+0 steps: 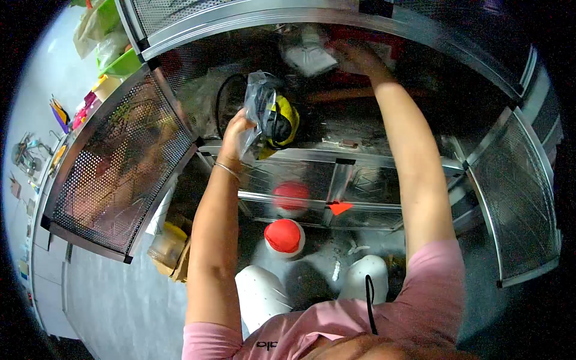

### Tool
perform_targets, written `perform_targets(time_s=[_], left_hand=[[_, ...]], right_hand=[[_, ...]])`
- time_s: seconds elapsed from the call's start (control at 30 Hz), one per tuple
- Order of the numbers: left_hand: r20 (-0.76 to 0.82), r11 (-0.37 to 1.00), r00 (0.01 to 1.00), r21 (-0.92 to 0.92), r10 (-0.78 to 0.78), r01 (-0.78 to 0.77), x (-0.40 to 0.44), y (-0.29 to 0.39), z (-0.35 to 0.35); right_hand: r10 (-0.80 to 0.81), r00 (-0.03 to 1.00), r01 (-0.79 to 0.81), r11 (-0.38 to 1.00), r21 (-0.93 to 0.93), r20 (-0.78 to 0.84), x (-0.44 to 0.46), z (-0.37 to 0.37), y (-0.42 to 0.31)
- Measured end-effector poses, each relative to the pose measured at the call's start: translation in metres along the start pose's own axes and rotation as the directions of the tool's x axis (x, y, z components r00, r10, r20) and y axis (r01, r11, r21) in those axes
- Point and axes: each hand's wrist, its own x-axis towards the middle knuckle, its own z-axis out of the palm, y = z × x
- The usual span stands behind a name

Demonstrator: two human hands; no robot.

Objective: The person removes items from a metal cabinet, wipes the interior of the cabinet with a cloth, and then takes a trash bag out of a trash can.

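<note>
My left hand (pixel 239 131) is closed on a crumpled clear plastic bag (pixel 258 102) at the front of the open cabinet. Right against the bag is a rounded yellow-and-black item (pixel 284 123); whether it lies inside the bag or behind it I cannot tell. My right hand (pixel 357 57) reaches deep into the dark upper compartment, its fingers dim and blurred. Just left of those fingers is a pale, flat packet (pixel 312 59), and a dark red surface (pixel 387 45) lies behind them. Whether the right hand touches either is unclear.
Perforated doors stand swung out at left (pixel 120 162) and right (pixel 516 198). A metal rail (pixel 306 155) edges the compartment. On the floor are a round red-topped object (pixel 283 236) and a cardboard box (pixel 174 264) with a yellow-lidded container. A green basket (pixel 123 63) stands upper left.
</note>
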Motion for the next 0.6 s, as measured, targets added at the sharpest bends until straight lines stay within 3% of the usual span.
perform_targets(time_s=[0.03, 0.07, 0.1, 0.13, 0.17, 0.2, 0.23, 0.27, 0.3, 0.33, 0.37, 0.47, 0.53, 0.6], left_hand=[[0.0, 0.997, 0.998, -0.039, 0.065, -0.065, 0.002, -0.002, 0.0], [-0.031, 0.998, 0.998, 0.01, 0.061, -0.061, -0.001, -0.005, -0.001], [-0.024, 0.998, 0.998, 0.006, 0.06, -0.06, 0.0, -0.007, -0.002], [-0.016, 0.998, 0.998, 0.002, 0.059, -0.059, 0.004, -0.012, -0.008], [-0.046, 0.999, 0.999, 0.039, -0.006, 0.008, 0.015, -0.02, -0.015], [-0.015, 0.991, 0.997, -0.113, -0.075, 0.072, 0.01, -0.016, -0.012], [-0.032, 0.997, 0.999, -0.064, -0.044, 0.042, 0.006, -0.01, -0.007], [-0.048, 1.0, 0.999, -0.014, -0.013, 0.012, 0.003, -0.006, -0.002], [0.038, 0.998, 0.997, -0.009, 0.059, -0.059, 0.006, -0.006, -0.005], [-0.003, 0.999, 0.999, 0.002, 0.047, -0.047, 0.007, -0.01, -0.006], [-0.026, 0.999, 0.999, 0.009, 0.038, -0.038, 0.008, -0.013, -0.008], [0.025, 0.998, 0.997, -0.005, 0.07, -0.07, 0.007, -0.012, -0.006], [-0.051, 1.0, 0.999, 0.016, -0.016, 0.017, -0.001, 0.0, 0.004], [-0.054, 0.999, 0.998, 0.01, 0.043, -0.042, 0.011, -0.014, -0.01]], right_hand=[[-0.196, 0.979, 0.201, 0.967, 0.157, -0.047, -0.007, -0.015, 0.009], [-0.188, 0.981, 0.192, 0.971, 0.144, -0.045, -0.015, -0.023, 0.017], [-0.049, 0.995, -0.007, 0.823, 0.568, 0.082, -0.027, -0.027, 0.025], [0.025, 0.968, -0.229, 0.483, 0.845, 0.248, -0.039, -0.033, 0.025], [0.04, 0.968, -0.233, 0.489, 0.841, 0.246, -0.049, -0.037, 0.025], [0.199, 0.961, -0.271, 0.572, 0.774, 0.189, -0.06, -0.041, 0.018], [0.344, 0.933, -0.318, 0.639, 0.7, 0.11, -0.071, -0.046, 0.012], [0.353, 0.93, -0.321, 0.642, 0.696, 0.104, -0.084, -0.052, 0.007], [0.328, 0.94, -0.279, 0.582, 0.764, 0.094, -0.097, -0.058, 0.002], [0.301, 0.95, -0.234, 0.516, 0.824, 0.082, -0.107, -0.064, -0.004], [0.354, 0.924, -0.308, 0.47, 0.827, 0.143, -0.113, -0.071, -0.01], [0.345, 0.923, -0.31, 0.407, 0.859, 0.17, -0.132, -0.09, -0.018], [0.37, 0.913, -0.328, 0.404, 0.854, 0.175, -0.141, -0.099, -0.009], [0.393, 0.901, -0.345, 0.399, 0.85, 0.182, -0.151, -0.108, -0.009]])
